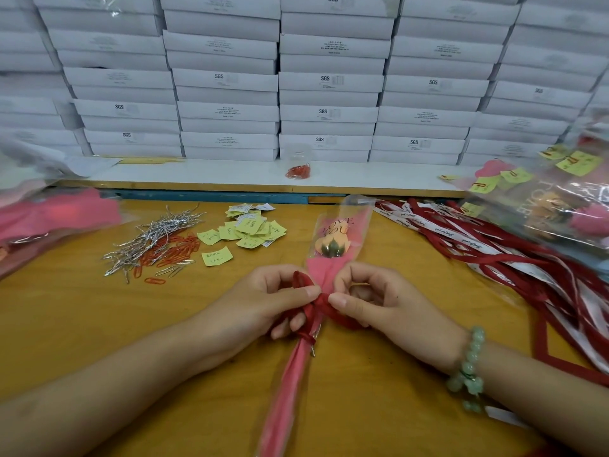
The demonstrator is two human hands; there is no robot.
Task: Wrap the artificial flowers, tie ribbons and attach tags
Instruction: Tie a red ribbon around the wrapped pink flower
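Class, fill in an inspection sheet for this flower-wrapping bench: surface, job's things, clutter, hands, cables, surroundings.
Surface: wooden table, yellow-brown.
Job's things: wrapped flower lies on the table; red ribbon at its neck; yellow tags heaped to its left; ribbon pile at right.
Clutter: silver twist ties and red paper clips mixed at left; clip jar on the white shelf.
Hands: left hand and right hand both pinch the red ribbon.
Cables: nothing seen.
Surroundings: stacked white boxes behind; finished bouquets at right.

Wooden table (82, 324): ribbons (494, 255), tags (250, 229), clips (171, 250)
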